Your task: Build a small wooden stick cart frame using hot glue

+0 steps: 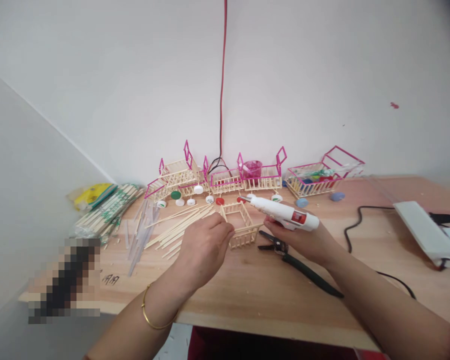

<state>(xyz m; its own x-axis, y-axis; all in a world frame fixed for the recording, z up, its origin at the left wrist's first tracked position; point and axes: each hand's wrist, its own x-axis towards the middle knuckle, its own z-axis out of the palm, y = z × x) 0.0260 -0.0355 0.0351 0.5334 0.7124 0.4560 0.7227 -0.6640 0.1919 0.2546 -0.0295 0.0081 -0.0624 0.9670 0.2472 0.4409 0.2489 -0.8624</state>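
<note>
My left hand (pixel 204 245) is closed, its fingertips pinching the near left corner of a small basket made of pale wooden sticks (pixel 245 231). The basket sits low over the table with its open top facing up. Wrapped round the grip of a white hot glue gun (pixel 273 210) is my right hand (pixel 303 242). The gun's nozzle points left, above the basket's far right side. Just right of the basket lie dark-handled cutters (pixel 311 274) with their jaws apart. Loose wooden sticks (pixel 187 227) are spread left of the basket, partly hidden by my left hand.
Several pink-trimmed stick carts (pixel 225 184) with bottle-cap wheels line the wall. Clear glue sticks (pixel 144 240) and packaged sticks (pixel 114 205) lie left. At right, a white power strip (pixel 427 232) and a black cable (pixel 354 215) rest on the wooden table (pixel 247 305).
</note>
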